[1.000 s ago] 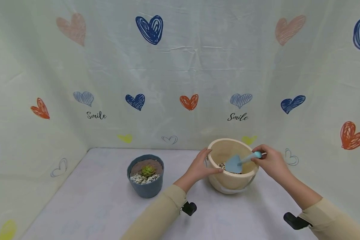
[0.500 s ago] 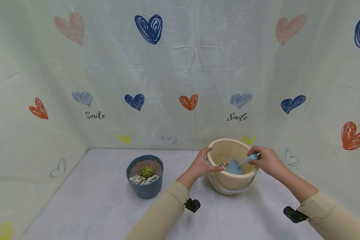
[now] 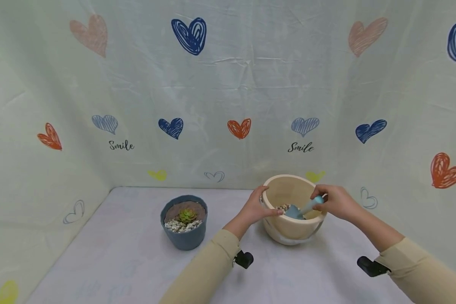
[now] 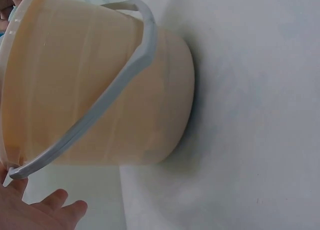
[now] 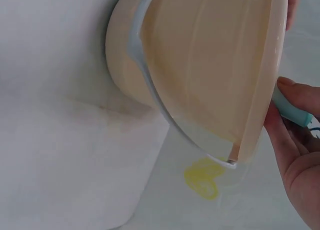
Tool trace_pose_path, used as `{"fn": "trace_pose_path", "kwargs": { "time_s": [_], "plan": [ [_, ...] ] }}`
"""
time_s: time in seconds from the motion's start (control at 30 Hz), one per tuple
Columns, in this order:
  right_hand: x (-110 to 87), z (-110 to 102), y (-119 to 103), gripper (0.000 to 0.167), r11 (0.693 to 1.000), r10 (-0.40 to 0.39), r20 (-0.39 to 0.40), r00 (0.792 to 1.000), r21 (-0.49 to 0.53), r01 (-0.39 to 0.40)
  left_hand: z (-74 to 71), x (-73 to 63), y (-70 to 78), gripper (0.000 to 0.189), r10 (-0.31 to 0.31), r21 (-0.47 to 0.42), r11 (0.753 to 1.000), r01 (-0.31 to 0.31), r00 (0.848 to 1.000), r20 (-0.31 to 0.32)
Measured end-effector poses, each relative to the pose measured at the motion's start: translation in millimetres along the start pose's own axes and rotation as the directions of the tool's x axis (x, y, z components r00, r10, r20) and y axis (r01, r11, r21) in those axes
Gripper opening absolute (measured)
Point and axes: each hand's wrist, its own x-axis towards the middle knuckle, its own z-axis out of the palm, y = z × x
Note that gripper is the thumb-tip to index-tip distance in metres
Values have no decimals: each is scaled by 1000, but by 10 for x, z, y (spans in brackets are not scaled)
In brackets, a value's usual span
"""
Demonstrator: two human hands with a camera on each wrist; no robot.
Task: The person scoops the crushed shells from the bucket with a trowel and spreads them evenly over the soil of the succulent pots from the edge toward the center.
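Observation:
A cream bucket with a grey handle stands upright toward the table's right rear. My left hand holds its left rim, thumb over the edge and fingers outside by the handle's hinge. With my right hand I pinch the handle of a light blue trowel above the right rim. The trowel slants down to the left, its blade partly sunk among small mottled pebbles inside the bucket. In the right wrist view only the trowel's handle end shows; the bucket wall hides its blade.
Left of the bucket, a blue-grey pot holds a green succulent, brown soil and pale pebbles. A white cloth covers the table. Behind it hangs a white curtain printed with hearts.
My right hand has moved left and slightly down, pushing the trowel blade deeper into the pebbles, so less of it shows. My left hand stays on the rim.

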Motion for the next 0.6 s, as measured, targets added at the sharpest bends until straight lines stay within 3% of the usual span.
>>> {"fn": "trace_pose_path", "kwargs": {
  "time_s": [0.47, 0.6],
  "plan": [
    [42, 133, 78, 22, 971, 132, 0, 991, 201, -129, -7, 7, -31, 93, 4, -16, 1000, -4, 1000, 8],
    [28, 145, 110, 25, 946, 163, -17, 987, 286, -151, 3, 12, -41, 94, 10, -17, 1000, -9, 1000, 13]
  ]
}}
